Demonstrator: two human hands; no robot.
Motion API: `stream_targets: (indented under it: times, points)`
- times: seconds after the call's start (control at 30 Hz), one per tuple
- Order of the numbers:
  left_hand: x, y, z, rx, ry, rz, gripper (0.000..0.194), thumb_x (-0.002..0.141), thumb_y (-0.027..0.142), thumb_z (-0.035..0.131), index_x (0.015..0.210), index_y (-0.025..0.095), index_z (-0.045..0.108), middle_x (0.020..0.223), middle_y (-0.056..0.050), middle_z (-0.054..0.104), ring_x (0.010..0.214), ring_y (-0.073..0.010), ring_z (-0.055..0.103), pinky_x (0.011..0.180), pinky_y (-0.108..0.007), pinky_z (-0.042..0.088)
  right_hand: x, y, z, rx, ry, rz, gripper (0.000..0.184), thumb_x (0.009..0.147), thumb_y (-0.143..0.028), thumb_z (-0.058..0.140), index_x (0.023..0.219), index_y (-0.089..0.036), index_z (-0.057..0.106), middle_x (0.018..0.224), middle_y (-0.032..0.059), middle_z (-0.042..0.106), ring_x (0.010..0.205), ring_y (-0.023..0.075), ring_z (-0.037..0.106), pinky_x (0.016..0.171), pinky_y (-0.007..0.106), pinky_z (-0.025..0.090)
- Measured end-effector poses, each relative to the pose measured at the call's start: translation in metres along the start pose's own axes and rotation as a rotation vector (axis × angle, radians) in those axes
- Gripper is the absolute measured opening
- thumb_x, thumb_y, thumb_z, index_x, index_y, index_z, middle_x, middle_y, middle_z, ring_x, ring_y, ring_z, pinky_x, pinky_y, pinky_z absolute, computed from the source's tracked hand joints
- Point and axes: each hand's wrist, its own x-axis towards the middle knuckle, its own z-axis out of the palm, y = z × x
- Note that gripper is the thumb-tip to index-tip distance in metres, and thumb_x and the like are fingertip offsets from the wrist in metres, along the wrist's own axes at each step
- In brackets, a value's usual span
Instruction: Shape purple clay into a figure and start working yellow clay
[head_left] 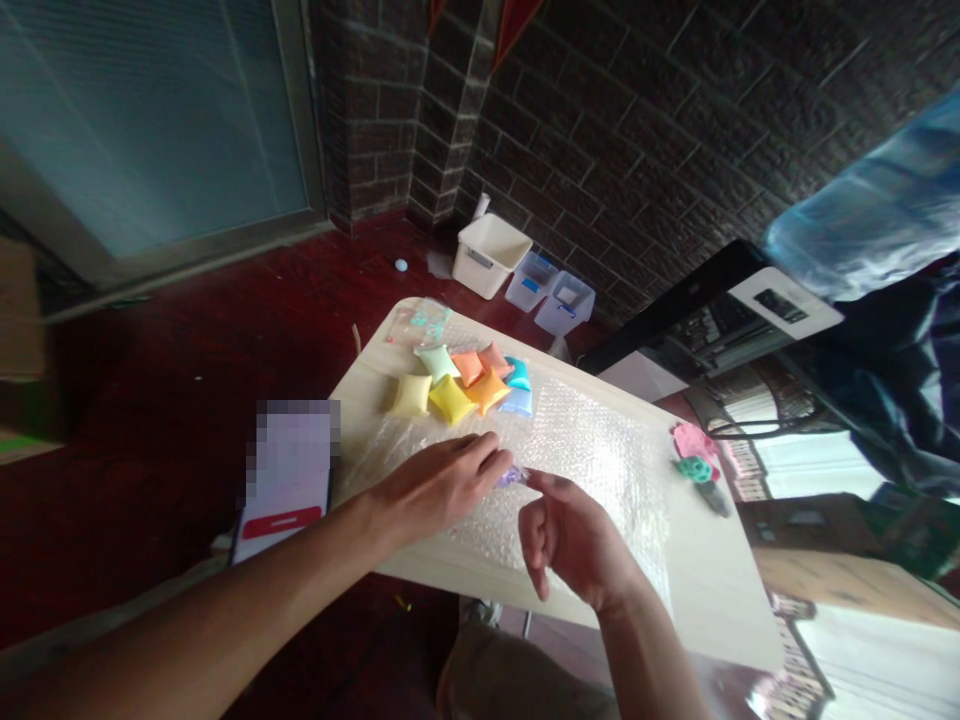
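A small purple packet [512, 477] with a clear, shiny end is held above the bubble wrap [592, 440]. The fingers of my left hand [442, 483] are closed around it and hide most of its body. From the other side, my right hand [574, 535] meets the clear end with its fingertips, while its lower fingers curl down. Just beyond my hands lies a group of pillow-shaped packets: a yellow one [452, 399], a pale yellow one [412, 396], a mint one [436, 362], an orange one [490, 390], and several more in coral and blue.
The pale wooden table [720, 590] bears a clear bag with teal bits [427, 320] at its far corner and pink fabric-like pieces [694, 443] at the right. A phone-like screen [289, 480] stands at the left edge. Beyond are a white basket [487, 255] and clear bins [564, 303].
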Motion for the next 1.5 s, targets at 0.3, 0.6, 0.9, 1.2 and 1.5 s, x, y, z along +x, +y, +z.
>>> stream_targets:
  times: [0.3, 0.6, 0.9, 1.2, 1.5]
  points:
    - [0.003, -0.008, -0.006, -0.088, 0.097, -0.011, 0.026, 0.098, -0.001, 0.048, 0.113, 0.015, 0.061, 0.108, -0.008, 0.068, 0.097, -0.0206, 0.067, 0.085, -0.031, 0.056, 0.003, 0.011, 0.003, -0.036, -0.174, -0.033, 0.072, 0.091, -0.065, 0.065, 0.146, -0.023, 0.045, 0.075, 0.0024, 0.081, 0.039, 0.0193, 0.07, 0.037, 0.021, 0.047]
    - [-0.007, -0.002, 0.0, -0.094, 0.041, 0.116, 0.02, 0.103, 0.002, 0.049, 0.109, 0.013, 0.064, 0.102, -0.008, 0.069, 0.093, -0.0207, 0.068, 0.085, -0.033, 0.059, 0.004, 0.011, -0.006, -0.126, -0.161, 0.108, 0.066, 0.096, -0.07, 0.056, 0.127, -0.012, 0.063, 0.054, 0.0029, 0.073, 0.035, 0.0203, 0.066, 0.033, 0.021, 0.043]
    - [0.009, -0.008, 0.006, -0.449, 0.121, -0.147, 0.014, 0.104, 0.02, 0.063, 0.116, 0.013, 0.063, 0.11, -0.01, 0.072, 0.102, -0.0222, 0.073, 0.09, -0.033, 0.061, 0.016, 0.021, 0.011, 0.049, 0.123, -0.284, 0.042, 0.091, -0.056, 0.067, 0.105, -0.017, 0.07, 0.061, 0.0017, 0.075, 0.032, 0.014, 0.058, 0.032, 0.02, 0.043]
    - [0.002, -0.007, 0.0, -0.733, 0.062, -0.253, 0.062, 0.101, 0.033, 0.067, 0.156, 0.013, 0.046, 0.14, -0.02, 0.071, 0.123, -0.0281, 0.073, 0.099, -0.039, 0.061, 0.006, 0.009, 0.01, -0.347, 0.117, -0.451, 0.037, 0.096, -0.047, 0.07, 0.123, -0.02, 0.068, 0.064, -0.0019, 0.069, 0.042, 0.0119, 0.058, 0.038, 0.02, 0.049]
    - [0.005, -0.004, -0.006, -0.856, -0.095, -0.378, 0.035, 0.083, 0.03, 0.08, 0.114, 0.017, 0.067, 0.1, -0.006, 0.077, 0.085, -0.0199, 0.071, 0.071, -0.029, 0.052, -0.004, 0.009, 0.002, -0.602, 0.08, -0.491, 0.042, 0.096, -0.047, 0.072, 0.13, -0.021, 0.072, 0.066, -0.005, 0.058, 0.044, 0.01, 0.057, 0.037, 0.019, 0.039]
